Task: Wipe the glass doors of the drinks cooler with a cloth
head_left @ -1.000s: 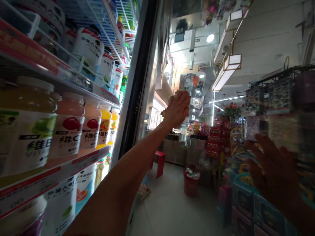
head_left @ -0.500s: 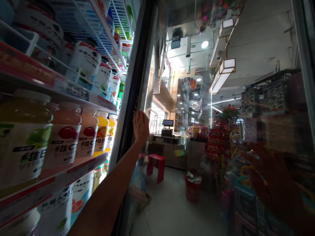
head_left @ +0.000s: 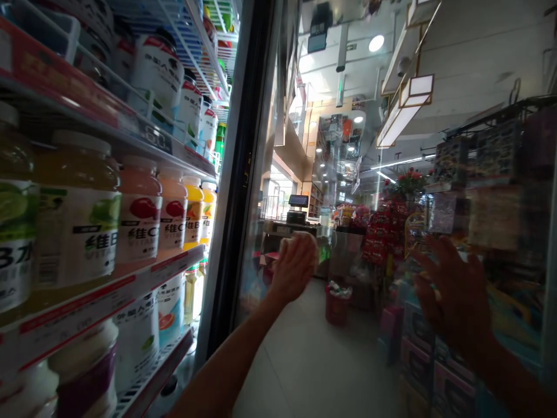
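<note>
My left hand (head_left: 292, 270) lies against the glass door (head_left: 278, 325) of the drinks fridge, to the right of the door's dark edge. Its fingers are together over a pale cloth (head_left: 310, 241), whose rim shows past the fingertips. My right hand (head_left: 455, 296) is at the right side of the door, in dim light, with its fingers spread. I see nothing in it. Whether it touches the glass is hard to tell.
At left, fridge shelves hold several drink bottles (head_left: 139, 215) behind a price rail (head_left: 108, 296). A black door gasket (head_left: 237, 191) runs upright beside them. Past the glass are a checkout counter (head_left: 343, 255), a red bin (head_left: 338, 305) and stacked boxes (head_left: 420, 331).
My left hand has moved right and down from the door's dark edge onto the glass, and the cloth now shows. My right hand stays at the right, fingers spread. The view has shifted downward.
</note>
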A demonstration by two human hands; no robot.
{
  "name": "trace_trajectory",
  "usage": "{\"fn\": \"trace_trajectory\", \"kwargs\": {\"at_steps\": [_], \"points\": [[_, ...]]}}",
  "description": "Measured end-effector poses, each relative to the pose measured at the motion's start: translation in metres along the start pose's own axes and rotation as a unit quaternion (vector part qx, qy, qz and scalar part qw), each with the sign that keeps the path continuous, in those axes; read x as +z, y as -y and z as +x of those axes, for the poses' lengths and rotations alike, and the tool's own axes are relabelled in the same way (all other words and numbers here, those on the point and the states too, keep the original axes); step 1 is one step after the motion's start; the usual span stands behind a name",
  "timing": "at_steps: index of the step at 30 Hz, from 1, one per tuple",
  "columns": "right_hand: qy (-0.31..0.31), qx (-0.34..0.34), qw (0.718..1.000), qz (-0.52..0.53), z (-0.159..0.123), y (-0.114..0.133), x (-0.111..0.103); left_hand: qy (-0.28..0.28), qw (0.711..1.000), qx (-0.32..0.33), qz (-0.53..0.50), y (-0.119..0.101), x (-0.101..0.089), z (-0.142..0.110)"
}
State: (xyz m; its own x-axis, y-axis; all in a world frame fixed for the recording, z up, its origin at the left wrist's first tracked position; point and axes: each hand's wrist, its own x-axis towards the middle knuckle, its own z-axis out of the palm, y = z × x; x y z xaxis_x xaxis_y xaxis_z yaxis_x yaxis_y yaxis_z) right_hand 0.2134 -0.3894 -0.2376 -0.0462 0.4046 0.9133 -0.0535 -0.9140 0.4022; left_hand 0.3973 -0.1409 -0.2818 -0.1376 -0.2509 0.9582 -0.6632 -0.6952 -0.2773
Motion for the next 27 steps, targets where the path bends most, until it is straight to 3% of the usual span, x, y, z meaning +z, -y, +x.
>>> {"fn": "trace_trajectory", "kwargs": {"at_steps": [2, 4, 6, 8, 10, 12, 13, 15, 18, 20, 21, 22, 24, 27], "points": [[-0.005, 0.024, 1.0, -0.008, -0.002, -0.005, -0.002, -0.064, 0.987, -0.147, 0.022, 0.032, 0.001, -0.016], [-0.008, 0.043, 0.999, -0.013, -0.004, -0.006, -0.002, -0.113, 0.954, -0.277, 0.035, 0.047, 0.002, -0.024], [-0.003, 0.046, 0.999, -0.012, -0.005, 0.001, 0.005, -0.106, 0.951, -0.288, 0.029, 0.03, 0.004, -0.022], [0.013, 0.036, 0.999, -0.002, -0.005, 0.017, 0.016, -0.054, 0.985, -0.164, 0.008, -0.012, 0.007, -0.016], [0.04, 0.022, 0.999, 0.01, -0.005, 0.036, 0.027, -0.013, 0.999, 0.03, -0.012, -0.058, 0.009, -0.012], [0.059, 0.01, 0.998, 0.018, -0.006, 0.048, 0.033, -0.001, 0.988, 0.154, -0.021, -0.082, 0.009, -0.012], [0.063, 0.011, 0.998, 0.017, -0.008, 0.05, 0.033, -0.004, 0.986, 0.167, -0.019, -0.082, 0.008, -0.014], [0.063, 0.024, 0.998, 0.004, -0.012, 0.044, 0.028, -0.025, 0.996, 0.088, -0.003, -0.06, 0.006, -0.02], [0.048, 0.062, 0.996, -0.032, -0.02, 0.023, 0.013, -0.091, 0.981, -0.166, 0.029, -0.012, 0.006, -0.026], [0.032, 0.084, 0.995, -0.04, -0.026, 0.015, 0.007, -0.117, 0.955, -0.271, 0.034, -0.006, 0.009, -0.023], [0.026, 0.09, 0.995, -0.038, -0.028, 0.015, 0.006, -0.114, 0.955, -0.272, 0.029, -0.015, 0.011, -0.019], [0.024, 0.09, 0.995, -0.034, -0.031, 0.017, 0.008, -0.103, 0.966, -0.237, 0.02, -0.032, 0.013, -0.014], [0.029, 0.077, 0.996, -0.025, -0.035, 0.024, 0.013, -0.067, 0.994, -0.09, -0.008, -0.079, 0.015, -0.005], [0.038, 0.061, 0.997, -0.025, -0.039, 0.028, 0.015, -0.021, 0.991, 0.126, -0.045, -0.134, 0.016, 0.006]]}}
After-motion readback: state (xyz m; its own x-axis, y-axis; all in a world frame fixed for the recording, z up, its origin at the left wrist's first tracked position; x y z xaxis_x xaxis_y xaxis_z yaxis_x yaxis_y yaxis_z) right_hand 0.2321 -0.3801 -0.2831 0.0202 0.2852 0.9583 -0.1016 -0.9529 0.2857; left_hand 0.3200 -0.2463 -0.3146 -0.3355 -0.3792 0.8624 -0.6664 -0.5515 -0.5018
